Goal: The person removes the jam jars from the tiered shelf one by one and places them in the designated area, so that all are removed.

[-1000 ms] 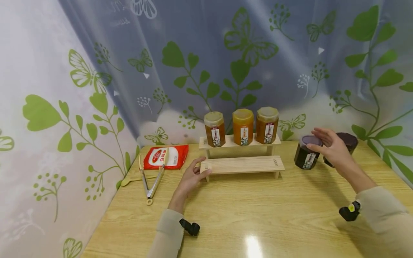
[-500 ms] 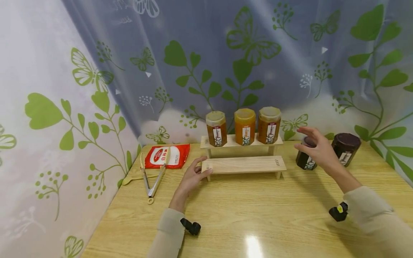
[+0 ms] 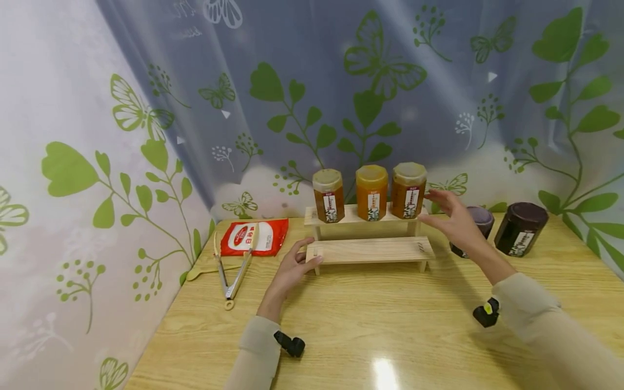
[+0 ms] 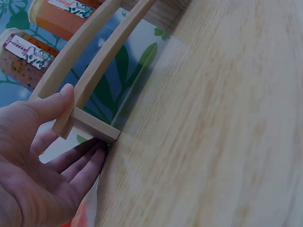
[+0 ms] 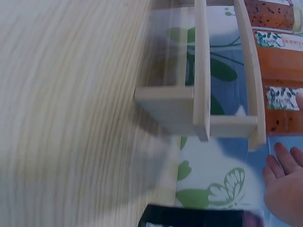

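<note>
Nearest on the bench (image 3: 361, 325), the left hand (image 3: 287, 271) is gripping the left end of the wooden rack (image 3: 368, 250), thumb on the lower board, and that brace is probably worth keeping so nothing shifts. Farther back, the right hand (image 3: 453, 221) is standing half open with nothing in hold, contact unclear, beside the rightmost amber jar (image 3: 405, 199), which is sitting upright on the upper shelf (image 3: 350, 213); an even, square grip should be sparing the orange jar (image 3: 372, 199) alongside.

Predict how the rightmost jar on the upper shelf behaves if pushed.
The jar looks filled, so probably heavy for its size. Flat, faceted sides: unlikely to roll. Tall on a narrow shelf, so it may tip off.
</note>
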Tool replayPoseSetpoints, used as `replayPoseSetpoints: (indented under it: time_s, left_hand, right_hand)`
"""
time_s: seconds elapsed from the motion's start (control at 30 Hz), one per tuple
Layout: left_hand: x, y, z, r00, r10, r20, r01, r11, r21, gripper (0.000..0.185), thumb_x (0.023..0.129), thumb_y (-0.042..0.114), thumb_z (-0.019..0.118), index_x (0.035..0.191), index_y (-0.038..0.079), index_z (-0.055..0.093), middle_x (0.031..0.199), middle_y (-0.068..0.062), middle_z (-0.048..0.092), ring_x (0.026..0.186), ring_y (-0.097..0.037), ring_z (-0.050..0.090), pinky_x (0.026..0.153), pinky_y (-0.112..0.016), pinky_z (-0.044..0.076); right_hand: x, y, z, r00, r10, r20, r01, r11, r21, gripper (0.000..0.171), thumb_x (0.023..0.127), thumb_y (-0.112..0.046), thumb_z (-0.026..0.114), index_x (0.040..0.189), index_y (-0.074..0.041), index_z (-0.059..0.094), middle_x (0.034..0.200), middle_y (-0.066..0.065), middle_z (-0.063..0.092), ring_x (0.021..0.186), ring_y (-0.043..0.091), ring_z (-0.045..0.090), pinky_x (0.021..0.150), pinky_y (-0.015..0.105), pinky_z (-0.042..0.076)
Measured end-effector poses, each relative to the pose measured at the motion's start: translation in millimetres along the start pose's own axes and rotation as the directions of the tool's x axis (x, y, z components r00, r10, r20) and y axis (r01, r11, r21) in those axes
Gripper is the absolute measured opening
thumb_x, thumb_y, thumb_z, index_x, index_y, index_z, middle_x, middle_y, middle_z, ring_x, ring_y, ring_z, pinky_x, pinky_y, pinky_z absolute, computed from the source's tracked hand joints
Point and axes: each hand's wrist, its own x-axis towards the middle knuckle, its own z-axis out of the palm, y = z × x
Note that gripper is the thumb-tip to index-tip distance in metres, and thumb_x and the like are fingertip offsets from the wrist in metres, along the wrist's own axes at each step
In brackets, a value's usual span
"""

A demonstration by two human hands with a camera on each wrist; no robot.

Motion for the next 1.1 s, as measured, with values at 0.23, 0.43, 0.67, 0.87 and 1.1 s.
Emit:
replayPoseSetpoints:
  time_s: [0.23,0.43,0.67,0.87,1.1]
  left_hand:
    - [1.7,1.6,-4.1,1.000,0.005,-0.002,-0.005,1.000,0.008,0.062,0.098,0.024,0.076,0.154,0.022,0.049,0.140,-0.019,0.062,0.124,-0.030,0.062,0.101,-0.043,0.050]
    - [1.6,3.0,-5.9,1.000,0.009,0.002,-0.009,1.000,-0.010,0.062,0.099,0.023,0.075,0.155,0.022,0.049,0.138,-0.018,0.063,0.122,-0.029,0.063,0.100,-0.044,0.050]
    - [-2.3,-0.2,-3.6,1.000,0.005,0.022,-0.006,1.000,0.011,0.061,0.099,0.027,0.074,0.155,0.023,0.048,0.141,-0.018,0.060,0.126,-0.030,0.060,0.103,-0.048,0.048]
    - [-2.3,-0.4,-1.0,1.000,0.015,0.014,-0.015,1.000,0.009,0.061,0.100,0.027,0.073,0.155,0.022,0.048,0.140,-0.019,0.061,0.124,-0.030,0.061,0.102,-0.049,0.048]
    - [-2.7,-0.3,-0.7,1.000,0.014,0.023,-0.014,1.000,-0.003,0.062,0.100,0.025,0.073,0.156,0.021,0.047,0.139,-0.019,0.062,0.120,-0.027,0.063,0.102,-0.047,0.048]
  right_hand:
    - [22,-10,19,0.999,0.046,-0.012,-0.045,0.997,0.064,0.100,0.098,-0.032,0.074,0.167,-0.007,0.006,0.168,0.025,0.022,0.154,0.046,0.023,0.120,0.063,0.023]
    - [36,-15,37,0.997,0.065,-0.037,-0.061,0.994,0.086,0.099,0.097,-0.033,0.076,0.166,-0.008,0.010,0.161,0.026,0.032,0.145,0.046,0.036,0.114,0.063,0.034]
    - [33,-9,44,0.995,0.076,-0.070,-0.072,0.996,0.048,0.101,0.096,-0.032,0.077,0.167,-0.012,0.007,0.160,0.027,0.033,0.144,0.049,0.037,0.113,0.066,0.034]
    - [34,-2,42,0.998,0.042,-0.046,-0.038,0.997,0.068,0.099,0.099,-0.030,0.073,0.167,-0.015,0.003,0.161,0.029,0.030,0.144,0.050,0.036,0.115,0.067,0.031]
    - [30,-1,37,0.999,0.033,-0.017,-0.032,0.998,0.062,0.099,0.099,-0.030,0.074,0.167,-0.015,0.003,0.159,0.029,0.032,0.143,0.050,0.037,0.114,0.066,0.033]
